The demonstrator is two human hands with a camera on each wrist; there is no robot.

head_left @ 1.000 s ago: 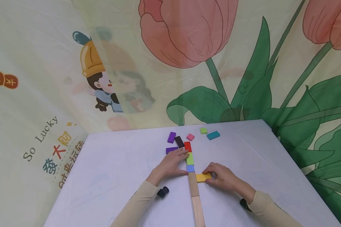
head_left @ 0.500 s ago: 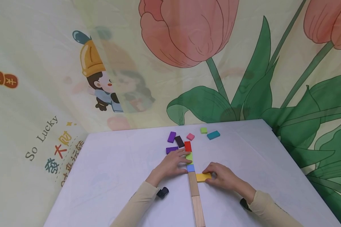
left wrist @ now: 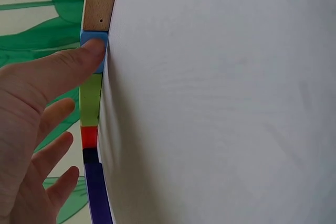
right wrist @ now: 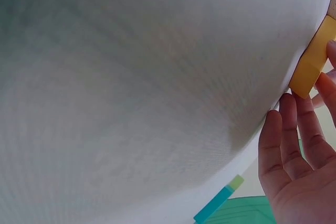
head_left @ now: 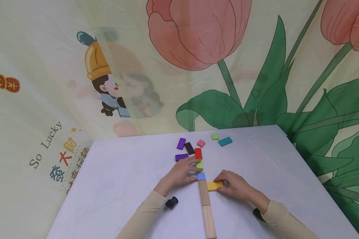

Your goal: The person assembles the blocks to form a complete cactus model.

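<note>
Your right hand [head_left: 234,186] pinches the far-right end of a flat yellow rectangular block [head_left: 213,186] between thumb and fingers, leaving its other end free to butt squarely against the row. That end sits at the side of the farther long, plain wooden block [head_left: 204,194]; whether they touch, you can't quite tell. The grip at the outer end probably stops your fingers from knocking the line.

Your left hand [head_left: 180,171] is spread, not gripping, with its thumb on the small blue block [left wrist: 86,35] and its fingers over the light green block [head_left: 199,167]. This likely steadies the row, which runs along the white-covered counter [head_left: 113,186] from the nearer wooden block [head_left: 209,220] to the red block [head_left: 198,153], against a sideways nudge from the yellow piece.
</note>
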